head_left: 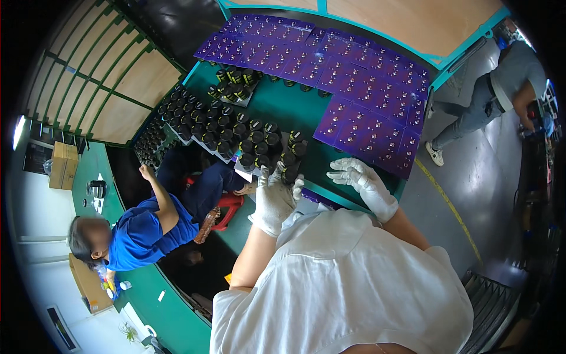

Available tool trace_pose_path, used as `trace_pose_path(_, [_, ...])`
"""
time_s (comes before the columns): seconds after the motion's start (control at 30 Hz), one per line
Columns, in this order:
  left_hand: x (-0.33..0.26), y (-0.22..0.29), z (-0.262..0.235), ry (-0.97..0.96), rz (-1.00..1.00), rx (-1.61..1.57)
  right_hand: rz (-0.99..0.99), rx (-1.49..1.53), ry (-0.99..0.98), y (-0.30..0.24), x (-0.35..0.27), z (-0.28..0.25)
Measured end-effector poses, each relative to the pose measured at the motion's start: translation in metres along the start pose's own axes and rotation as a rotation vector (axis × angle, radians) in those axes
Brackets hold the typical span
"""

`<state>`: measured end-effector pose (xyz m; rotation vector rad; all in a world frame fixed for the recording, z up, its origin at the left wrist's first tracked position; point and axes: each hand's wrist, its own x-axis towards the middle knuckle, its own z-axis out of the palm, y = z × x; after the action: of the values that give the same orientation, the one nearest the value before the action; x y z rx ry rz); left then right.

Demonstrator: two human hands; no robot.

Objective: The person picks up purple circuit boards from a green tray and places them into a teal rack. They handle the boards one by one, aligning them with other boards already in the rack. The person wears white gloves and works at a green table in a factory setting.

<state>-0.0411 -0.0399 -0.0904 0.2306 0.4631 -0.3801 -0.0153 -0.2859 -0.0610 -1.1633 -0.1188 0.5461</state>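
Observation:
My left hand [273, 202], in a white glove, is at the near end of a group of black cylinders with yellow-green bands [257, 137]. Its fingers and thumb are apart, with one black cylinder [289, 174] just beyond them; whether they touch it is hard to make out. My right hand [367, 184], also gloved in white, hovers over the near right part of the green table. Its fingers are stretched out and nothing shows in them. Purple panels with small round metallic dots [365, 131] lie beyond it.
The green tabletop [289, 110] carries more cylinders on a pale tray [246, 100]. A seated person in blue [144, 236] is at left beside a red stool [230, 209]. Another person [501, 88] stands at far right, past a yellow floor line [451, 203].

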Motion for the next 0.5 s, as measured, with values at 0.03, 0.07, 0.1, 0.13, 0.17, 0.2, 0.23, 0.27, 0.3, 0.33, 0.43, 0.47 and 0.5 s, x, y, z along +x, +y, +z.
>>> trace_pose_path(0.03, [0.003,0.0,-0.003,-0.084,-0.021,-0.003,0.022,0.02,0.049,0.001,-0.003,-0.002])
trace_pose_path(0.07, [0.004,-0.003,-0.006,-0.045,0.027,-0.044,0.008,0.003,0.068,0.002,-0.005,-0.003])
trace_pose_path(0.1, [0.005,-0.009,-0.007,-0.007,0.074,-0.084,-0.006,-0.015,0.086,0.002,-0.007,-0.005])
trace_pose_path(0.13, [0.003,-0.015,-0.002,0.034,0.122,-0.126,-0.017,-0.032,0.105,0.003,-0.01,-0.008])
trace_pose_path(0.17, [0.0,-0.019,0.002,0.027,0.153,-0.073,-0.024,-0.043,0.119,0.006,-0.012,-0.011])
trace_pose_path(0.2, [-0.001,-0.024,0.0,0.083,0.213,0.134,-0.031,-0.054,0.133,0.009,-0.014,-0.015])
trace_pose_path(0.23, [-0.003,-0.031,0.0,0.136,0.271,0.341,-0.037,-0.065,0.148,0.012,-0.016,-0.018])
trace_pose_path(0.27, [-0.005,-0.034,0.002,0.189,0.329,0.549,-0.036,-0.071,0.149,0.013,-0.018,-0.021])
trace_pose_path(0.3, [-0.01,-0.034,0.004,0.302,0.386,0.841,-0.034,-0.077,0.149,0.014,-0.02,-0.023])
trace_pose_path(0.33, [-0.004,-0.031,-0.005,0.335,0.532,1.146,-0.034,-0.083,0.153,0.015,-0.023,-0.025])
trace_pose_path(0.43, [0.007,-0.015,-0.006,0.572,0.783,2.08,-0.046,-0.055,0.157,0.035,-0.026,-0.039])
trace_pose_path(0.47, [0.007,-0.014,0.0,0.616,0.769,2.129,-0.041,-0.063,0.158,0.034,-0.026,-0.037])
trace_pose_path(0.5, [0.008,-0.015,0.004,0.661,0.753,2.177,-0.035,-0.07,0.158,0.032,-0.026,-0.034])
